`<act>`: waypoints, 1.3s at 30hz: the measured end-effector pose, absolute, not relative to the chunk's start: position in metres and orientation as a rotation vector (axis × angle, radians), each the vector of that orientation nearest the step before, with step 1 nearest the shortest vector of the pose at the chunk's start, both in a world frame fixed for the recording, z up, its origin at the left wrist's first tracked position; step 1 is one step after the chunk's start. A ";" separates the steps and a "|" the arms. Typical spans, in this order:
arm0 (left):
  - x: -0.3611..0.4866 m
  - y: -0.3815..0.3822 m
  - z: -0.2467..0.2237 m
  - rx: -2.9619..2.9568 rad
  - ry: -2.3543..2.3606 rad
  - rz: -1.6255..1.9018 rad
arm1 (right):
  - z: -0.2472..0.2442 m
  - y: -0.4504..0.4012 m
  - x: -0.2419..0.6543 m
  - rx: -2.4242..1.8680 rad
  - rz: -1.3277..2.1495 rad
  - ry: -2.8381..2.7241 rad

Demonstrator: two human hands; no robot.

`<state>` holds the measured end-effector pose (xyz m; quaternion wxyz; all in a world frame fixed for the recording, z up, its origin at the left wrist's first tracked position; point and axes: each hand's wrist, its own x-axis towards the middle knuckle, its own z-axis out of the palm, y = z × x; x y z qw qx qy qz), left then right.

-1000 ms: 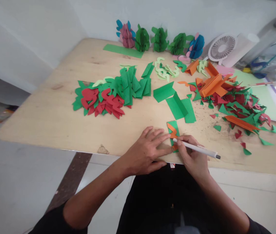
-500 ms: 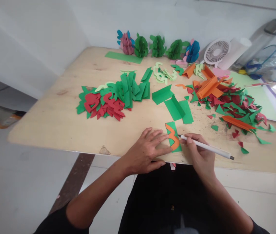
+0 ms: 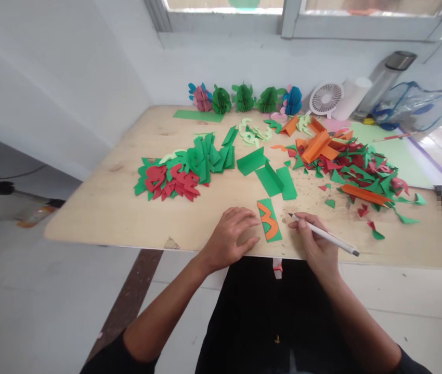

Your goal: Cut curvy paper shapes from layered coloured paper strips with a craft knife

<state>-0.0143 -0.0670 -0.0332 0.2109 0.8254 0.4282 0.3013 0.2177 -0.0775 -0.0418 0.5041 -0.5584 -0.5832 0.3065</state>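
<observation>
A green paper rectangle (image 3: 276, 235) lies near the table's front edge with an orange curved paper cutout (image 3: 271, 226) on top of it. Just left of it, my left hand (image 3: 236, 232) rests with fingers apart and slightly curled, holding nothing. On the other side my right hand (image 3: 317, 241) grips a white pen (image 3: 334, 239), its dark tip off the paper to the right. Beyond the rectangle lie several folded green paper pieces (image 3: 270, 178). Left of these is a heap of green cutouts (image 3: 205, 158) with red cutouts (image 3: 174, 182) in front.
Orange folded paper (image 3: 318, 146) and red and green scraps (image 3: 365, 171) are heaped at the right. Paper figures (image 3: 243, 97), a small white fan (image 3: 326, 98) and a metal-capped bottle (image 3: 385, 78) stand along the wall. A clear pouch (image 3: 419, 106) lies at the back right.
My left hand has drawn back left off the orange cutout and green paper. The pen tip has moved away from the paper's edge. The view has tilted up, showing the window.
</observation>
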 end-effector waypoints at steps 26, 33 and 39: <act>0.044 -0.060 -0.034 2.111 1.747 0.764 | -0.037 -0.080 0.217 -1.378 0.631 -1.512; 0.043 -0.053 -0.036 2.090 1.781 0.776 | -0.034 -0.080 0.217 -1.392 0.610 -1.537; 0.032 -0.022 -0.022 2.225 1.667 0.559 | -0.034 -0.079 0.217 -1.394 0.629 -1.532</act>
